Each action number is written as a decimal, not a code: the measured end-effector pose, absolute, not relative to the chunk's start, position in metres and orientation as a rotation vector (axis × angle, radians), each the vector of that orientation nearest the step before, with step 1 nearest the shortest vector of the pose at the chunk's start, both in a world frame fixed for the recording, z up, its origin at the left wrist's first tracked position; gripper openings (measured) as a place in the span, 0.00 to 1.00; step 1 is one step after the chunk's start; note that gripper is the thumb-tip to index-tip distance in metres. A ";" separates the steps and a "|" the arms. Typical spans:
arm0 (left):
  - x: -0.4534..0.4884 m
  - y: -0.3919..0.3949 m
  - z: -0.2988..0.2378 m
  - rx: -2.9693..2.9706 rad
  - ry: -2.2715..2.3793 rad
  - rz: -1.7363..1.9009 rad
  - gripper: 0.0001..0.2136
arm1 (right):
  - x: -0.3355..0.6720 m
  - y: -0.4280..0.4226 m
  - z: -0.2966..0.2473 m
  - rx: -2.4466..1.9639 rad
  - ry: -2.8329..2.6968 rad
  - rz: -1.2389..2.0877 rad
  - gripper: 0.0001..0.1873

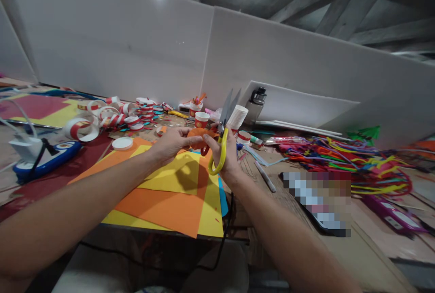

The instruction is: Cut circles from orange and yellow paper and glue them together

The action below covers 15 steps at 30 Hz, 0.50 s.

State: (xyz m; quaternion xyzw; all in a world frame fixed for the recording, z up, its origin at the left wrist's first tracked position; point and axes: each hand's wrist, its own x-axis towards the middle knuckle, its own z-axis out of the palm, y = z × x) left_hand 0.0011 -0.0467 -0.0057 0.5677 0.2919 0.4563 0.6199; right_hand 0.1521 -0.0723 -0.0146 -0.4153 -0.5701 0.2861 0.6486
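Note:
My right hand (228, 153) is closed round the yellow handles of a pair of scissors (222, 132). Their steel blades stand apart and point up and away from me. My left hand (171, 142) pinches a small piece of orange paper (200, 133) right beside the scissors' pivot. Both hands hover over overlapping orange and yellow paper sheets (176, 189) lying on the table.
Cut red-and-white paper cup rings (112, 118) litter the back left, with a white lid (123, 143). Paper cups (237, 117), a dark bottle (255, 103), a pen (265, 176) and a heap of coloured pipe cleaners (356, 164) lie right. A blue device (44, 159) sits left.

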 end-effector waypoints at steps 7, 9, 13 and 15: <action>-0.005 -0.036 -0.006 1.292 0.696 1.117 0.12 | 0.151 -0.071 -0.015 -0.977 -1.398 0.615 0.20; -0.010 -0.031 -0.003 1.206 0.697 1.189 0.10 | 0.152 -0.071 -0.014 -0.986 -1.431 0.589 0.18; -0.019 -0.021 0.005 0.942 0.685 1.315 0.08 | 0.155 -0.074 -0.011 -1.014 -1.598 0.629 0.18; -0.023 -0.018 0.010 0.846 0.685 1.362 0.07 | 0.155 -0.077 -0.009 -1.049 -1.678 0.701 0.18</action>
